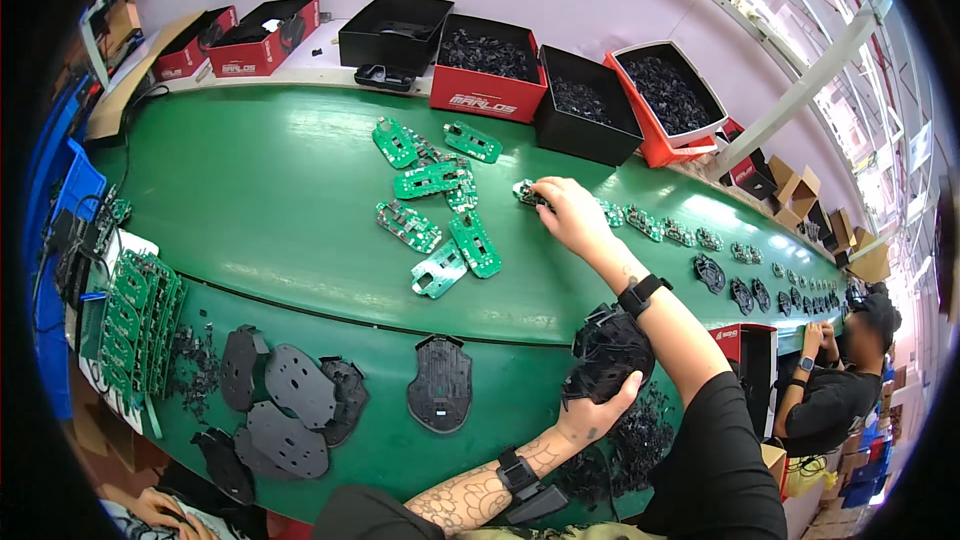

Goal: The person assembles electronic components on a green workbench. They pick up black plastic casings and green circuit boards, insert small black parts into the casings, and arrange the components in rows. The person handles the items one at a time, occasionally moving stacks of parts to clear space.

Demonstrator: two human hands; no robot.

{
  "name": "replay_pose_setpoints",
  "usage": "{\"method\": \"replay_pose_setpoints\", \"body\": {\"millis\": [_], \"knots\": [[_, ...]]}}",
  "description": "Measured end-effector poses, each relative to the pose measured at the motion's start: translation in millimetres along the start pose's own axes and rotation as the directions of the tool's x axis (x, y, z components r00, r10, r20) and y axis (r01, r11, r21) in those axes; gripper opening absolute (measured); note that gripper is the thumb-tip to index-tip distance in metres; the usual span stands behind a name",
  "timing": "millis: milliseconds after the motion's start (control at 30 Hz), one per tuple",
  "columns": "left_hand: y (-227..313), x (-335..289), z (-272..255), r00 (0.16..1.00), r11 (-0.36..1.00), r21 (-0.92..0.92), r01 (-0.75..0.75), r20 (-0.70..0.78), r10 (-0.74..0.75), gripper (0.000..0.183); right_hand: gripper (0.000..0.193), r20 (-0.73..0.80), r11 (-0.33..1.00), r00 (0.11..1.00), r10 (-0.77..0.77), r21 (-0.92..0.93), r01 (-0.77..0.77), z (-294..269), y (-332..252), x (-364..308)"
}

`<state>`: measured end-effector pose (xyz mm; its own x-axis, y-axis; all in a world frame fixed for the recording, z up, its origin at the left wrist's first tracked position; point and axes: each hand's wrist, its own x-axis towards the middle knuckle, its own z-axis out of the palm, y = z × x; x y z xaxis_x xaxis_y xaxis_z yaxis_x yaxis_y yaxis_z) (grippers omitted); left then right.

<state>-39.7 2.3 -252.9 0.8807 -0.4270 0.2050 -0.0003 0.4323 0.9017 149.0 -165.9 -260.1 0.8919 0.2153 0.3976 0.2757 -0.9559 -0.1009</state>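
My right hand (573,216) reaches over the green belt, its fingers closed on the end of a small green circuit board (523,192). A row of similar boards (642,223) runs off to the right of it. My left hand (593,418) grips a bunch of black plastic shells (608,352) near the front edge; the fingers behind them are hidden, and the thumb lies along the side. Left of my right hand, a loose pile of green circuit boards (427,180) lies on the belt. A single black shell (440,385) rests flat on the nearer surface.
Stacked green panels (140,325) stand at the left beside black base plates (300,385). Small black parts (640,440) are heaped near my left arm. Boxes of black parts (487,55) line the back. A co-worker (840,395) sits at the right; another person's hands (160,510) show lower left.
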Motion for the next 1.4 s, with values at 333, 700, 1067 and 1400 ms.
{"method": "replay_pose_setpoints", "body": {"millis": [333, 700, 1067, 1400], "knots": [[-25, -12, -1, 0.975, 0.972, 0.094, -0.214, 0.088, 0.206, 0.014, 0.044, 0.366, 0.901, 0.893, 0.261, 0.238, -0.361, -2, -96, 17], [-9, -4, -12, 0.982, 0.962, 0.23, -0.145, -0.084, 0.169, 0.017, 0.041, 0.256, 0.76, 0.92, 0.297, 0.519, -0.39, 54, -88, 61], [-7, 5, -16, 0.975, 0.989, 0.087, -0.119, -0.175, 0.133, 0.012, 0.033, -0.166, 0.914, 0.925, 0.342, 0.289, -0.286, 82, -47, 82], [-21, 8, -21, 0.859, 0.998, -0.051, 0.025, -0.51, -0.048, 0.014, 0.048, 0.205, 0.754, 0.95, 0.233, 0.579, -0.31, 115, -73, 157]]}}
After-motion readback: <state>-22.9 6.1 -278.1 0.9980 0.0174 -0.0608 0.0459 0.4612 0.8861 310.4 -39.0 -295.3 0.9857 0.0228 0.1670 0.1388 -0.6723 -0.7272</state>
